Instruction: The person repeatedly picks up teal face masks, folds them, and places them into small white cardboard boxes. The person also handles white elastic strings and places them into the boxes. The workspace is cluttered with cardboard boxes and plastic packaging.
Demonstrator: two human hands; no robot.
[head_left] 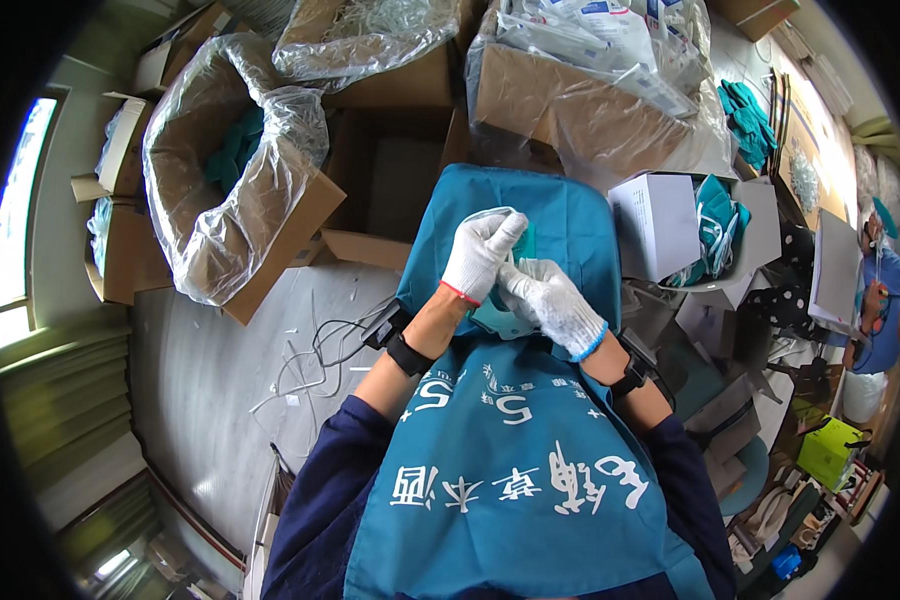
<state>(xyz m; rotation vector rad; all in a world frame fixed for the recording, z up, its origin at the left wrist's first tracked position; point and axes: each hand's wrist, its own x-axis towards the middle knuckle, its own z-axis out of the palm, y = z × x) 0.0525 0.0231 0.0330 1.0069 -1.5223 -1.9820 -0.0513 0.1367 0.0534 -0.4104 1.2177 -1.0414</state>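
Both my hands wear white knitted gloves and meet over a teal cloth across my lap (560, 200). My left hand (478, 255), with a red cuff edge, is closed in a pinch. A thin pale strip shows along its fingertips. My right hand (555, 303), with a blue cuff edge, is closed just below and to the right. Between and beneath them is a small teal piece with a paler lower part (500, 320); the gloves cover most of it, and I cannot tell its kind. Both hands appear to grip it.
A grey-white carton (653, 228) at the right holds teal pieces with white straps (715, 225). Ahead left stands a plastic-lined carton (275, 250) with teal pieces inside. Another lined carton (530, 105) holds white packets. Loose white strips (300, 375) lie on the floor. A person (880, 300) sits far right.
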